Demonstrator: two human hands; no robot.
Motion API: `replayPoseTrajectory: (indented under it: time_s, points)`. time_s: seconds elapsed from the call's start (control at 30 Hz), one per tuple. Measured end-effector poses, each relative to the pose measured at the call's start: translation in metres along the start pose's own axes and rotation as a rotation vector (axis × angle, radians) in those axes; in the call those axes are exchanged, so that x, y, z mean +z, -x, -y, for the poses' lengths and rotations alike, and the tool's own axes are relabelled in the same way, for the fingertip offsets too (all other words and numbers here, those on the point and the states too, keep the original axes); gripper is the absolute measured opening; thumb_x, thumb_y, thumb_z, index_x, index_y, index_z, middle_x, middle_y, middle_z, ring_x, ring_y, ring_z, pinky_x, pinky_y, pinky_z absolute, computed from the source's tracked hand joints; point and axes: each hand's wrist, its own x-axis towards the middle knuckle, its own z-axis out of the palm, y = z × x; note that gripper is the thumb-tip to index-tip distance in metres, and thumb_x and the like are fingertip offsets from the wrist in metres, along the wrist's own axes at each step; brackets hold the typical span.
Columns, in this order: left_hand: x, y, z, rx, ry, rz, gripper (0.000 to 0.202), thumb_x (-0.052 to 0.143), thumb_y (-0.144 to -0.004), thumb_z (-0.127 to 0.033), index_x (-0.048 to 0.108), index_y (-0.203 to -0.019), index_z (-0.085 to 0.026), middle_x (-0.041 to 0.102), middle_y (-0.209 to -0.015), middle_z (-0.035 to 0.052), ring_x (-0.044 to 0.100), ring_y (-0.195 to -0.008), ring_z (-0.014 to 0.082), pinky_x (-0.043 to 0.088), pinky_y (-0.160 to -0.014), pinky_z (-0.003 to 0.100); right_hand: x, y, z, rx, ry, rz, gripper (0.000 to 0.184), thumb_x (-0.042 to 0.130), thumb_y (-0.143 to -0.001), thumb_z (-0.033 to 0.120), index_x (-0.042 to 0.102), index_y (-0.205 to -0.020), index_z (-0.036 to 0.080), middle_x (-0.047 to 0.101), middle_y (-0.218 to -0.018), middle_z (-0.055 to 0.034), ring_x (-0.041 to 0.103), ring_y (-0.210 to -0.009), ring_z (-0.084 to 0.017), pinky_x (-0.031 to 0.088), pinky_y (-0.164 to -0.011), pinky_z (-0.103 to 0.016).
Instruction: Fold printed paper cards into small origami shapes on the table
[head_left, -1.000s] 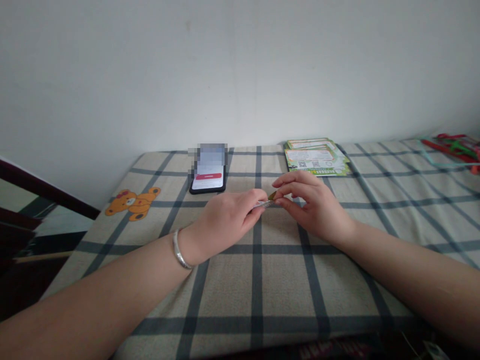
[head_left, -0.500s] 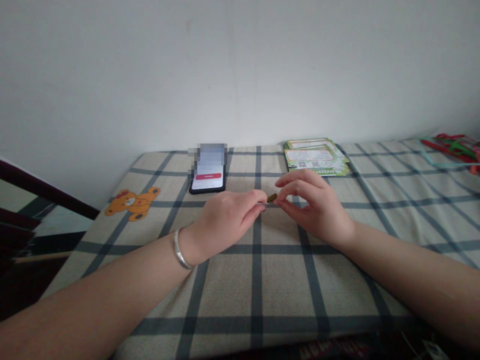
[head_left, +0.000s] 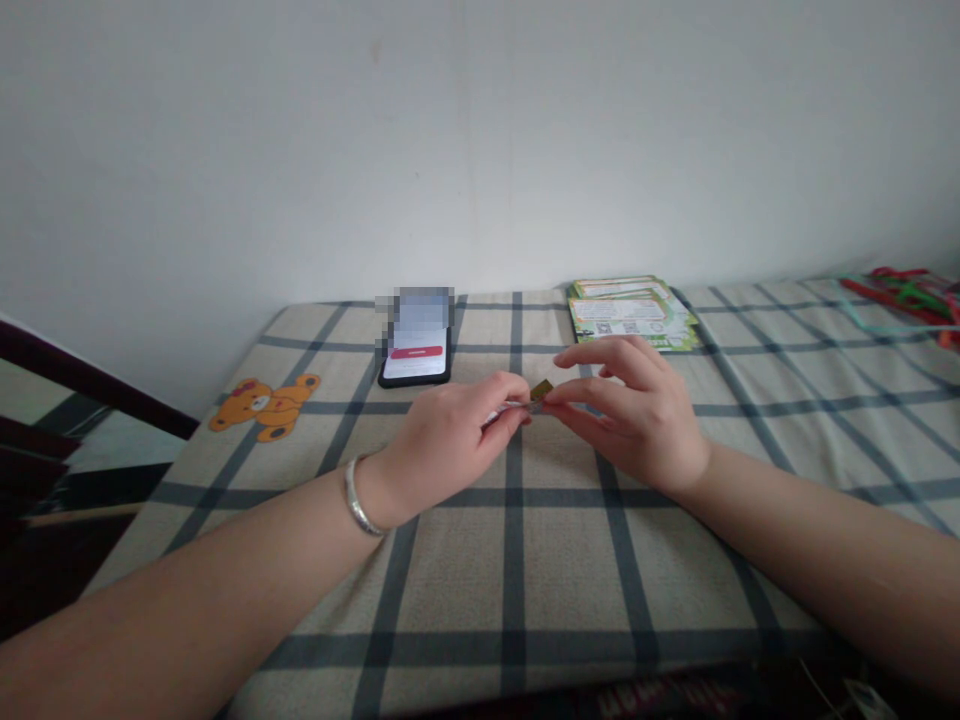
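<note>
My left hand (head_left: 450, 440), with a silver bangle on its wrist, is closed in a pinch on a small thin silvery item (head_left: 517, 407) over the checked cloth. My right hand (head_left: 637, 415) meets it from the right, thumb and forefinger pinching a tiny olive-gold piece (head_left: 541, 389) at the item's end, the other fingers loosely stretched. What the small item is I cannot make out. Both hands hover just above the middle of the table (head_left: 525, 560).
A black phone (head_left: 417, 350) with a lit screen lies behind my left hand. A stack of green printed cards (head_left: 630, 312) sits at the back. Red and green sticks (head_left: 911, 290) lie far right. A bear print (head_left: 264, 405) marks the cloth's left. Wall behind.
My right hand's fingers have spread out somewhat and the pinch has shifted slightly left on the olive piece. My left hand has barely moved.
</note>
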Motion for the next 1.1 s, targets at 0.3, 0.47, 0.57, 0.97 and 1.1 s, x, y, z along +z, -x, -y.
replayPoseTrajectory:
  time_s: [0.3,0.47,0.57,0.97,1.1]
  points:
    - [0.0003,0.0005,-0.0010,0.004,-0.010,-0.022,0.010,0.055,-0.090,-0.021,0.052,-0.100,-0.021,0.065,-0.080,-0.0024,0.063,-0.068,0.0123,0.044,-0.061,0.023,0.0011,0.0011,-0.0012,-0.029,0.053,0.002,0.010,0.064,-0.087,0.028,0.068,-0.097,0.028,0.066,-0.104,-0.0027,0.055,-0.091,-0.020,0.046,-0.076,-0.037]
    - [0.0009,0.0003,-0.0020,0.026,-0.078,-0.014,0.007,0.054,-0.091,-0.023,0.054,-0.098,-0.021,0.067,-0.080,-0.0016,0.064,-0.069,0.0142,0.043,-0.061,0.026,0.0029,-0.0005,-0.0018,-0.029,0.021,0.019,0.008,0.064,-0.087,0.028,0.070,-0.092,0.026,0.067,-0.094,-0.0030,0.053,-0.083,-0.018,0.044,-0.072,-0.035]
    - [0.0015,0.0004,-0.0023,0.054,-0.134,-0.007,0.007,0.054,-0.093,-0.025,0.056,-0.098,-0.020,0.068,-0.079,-0.0013,0.065,-0.069,0.0153,0.043,-0.062,0.027,0.0048,-0.0015,-0.0027,-0.021,-0.022,0.038,0.008,0.063,-0.087,0.025,0.071,-0.088,0.024,0.067,-0.089,-0.0038,0.053,-0.080,-0.018,0.043,-0.071,-0.034]
    - [0.0030,-0.0003,-0.0009,0.224,-0.350,-0.076,0.009,0.051,-0.094,-0.026,0.057,-0.094,-0.020,0.068,-0.073,-0.0024,0.063,-0.061,0.0175,0.040,-0.057,0.030,0.0082,-0.0031,-0.0032,-0.036,-0.081,0.076,0.004,0.063,-0.084,0.018,0.067,-0.084,0.019,0.064,-0.089,-0.0052,0.052,-0.079,-0.018,0.042,-0.072,-0.033]
    - [0.0032,-0.0012,-0.0015,0.244,-0.358,-0.086,0.007,0.052,-0.093,-0.025,0.057,-0.094,-0.020,0.068,-0.072,-0.0027,0.063,-0.061,0.0170,0.040,-0.057,0.030,0.0090,-0.0026,-0.0029,-0.045,-0.049,0.067,0.004,0.062,-0.084,0.019,0.067,-0.084,0.020,0.062,-0.087,-0.0048,0.051,-0.078,-0.018,0.041,-0.070,-0.032]
